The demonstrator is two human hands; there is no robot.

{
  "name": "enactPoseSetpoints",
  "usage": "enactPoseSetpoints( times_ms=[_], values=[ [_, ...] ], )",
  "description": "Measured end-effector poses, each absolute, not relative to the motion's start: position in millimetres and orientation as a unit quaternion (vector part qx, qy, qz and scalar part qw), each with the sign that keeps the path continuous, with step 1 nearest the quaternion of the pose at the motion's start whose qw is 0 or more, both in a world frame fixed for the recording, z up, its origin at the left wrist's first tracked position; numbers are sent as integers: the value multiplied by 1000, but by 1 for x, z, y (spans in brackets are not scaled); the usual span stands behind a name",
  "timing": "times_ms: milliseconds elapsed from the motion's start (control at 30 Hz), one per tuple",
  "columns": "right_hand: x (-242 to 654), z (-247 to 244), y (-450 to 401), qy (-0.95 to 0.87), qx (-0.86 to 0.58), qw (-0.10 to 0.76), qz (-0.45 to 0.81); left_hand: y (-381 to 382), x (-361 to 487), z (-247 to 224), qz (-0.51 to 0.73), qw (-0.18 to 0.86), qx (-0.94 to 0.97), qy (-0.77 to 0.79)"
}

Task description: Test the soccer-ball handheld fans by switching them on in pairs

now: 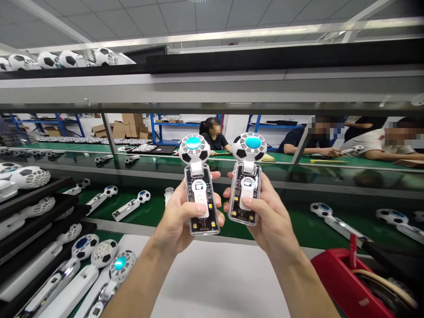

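Two handheld fans with soccer-ball heads are raised side by side in front of me. My left hand [188,210] is wrapped around the clear-cased handle of the left fan [194,148], its thumb on the white button panel. The other fan [249,145] is gripped by my right hand [261,203], whose thumb presses on the lower part of its white panel. Both fans stand nearly upright, with turquoise centres facing me, and a small lit display shows on each panel. Dark circuit boards with yellow squares are visible through the cases. The hands are apart.
Below my hands lies a white sheet [212,278]. Black trays [62,201] of similar fans are stacked at left, and more fans [132,205] lie on the green belt [285,221]. At right is a red tape dispenser [338,269]. Several people sit across the line; a shelf [212,90] spans above.
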State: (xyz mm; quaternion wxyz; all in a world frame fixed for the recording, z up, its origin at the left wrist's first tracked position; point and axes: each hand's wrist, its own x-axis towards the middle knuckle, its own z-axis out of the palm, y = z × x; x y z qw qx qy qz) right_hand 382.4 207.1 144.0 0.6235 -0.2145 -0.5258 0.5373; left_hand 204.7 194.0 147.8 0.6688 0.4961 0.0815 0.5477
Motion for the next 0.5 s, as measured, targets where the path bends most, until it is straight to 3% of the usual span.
enactPoseSetpoints(
  times_ms=[200, 333, 500],
  values=[
    [379, 144, 211, -483, -234, 652, 536, 199, 203, 146, 554, 656, 502, 105],
    [376, 138, 222, -424, -269, 608, 614, 200, 205, 145, 562, 634, 517, 121],
    [390, 144, 210, -454, -304, 730, 410, 211, 209, 144, 690, 499, 452, 264]
  ],
)
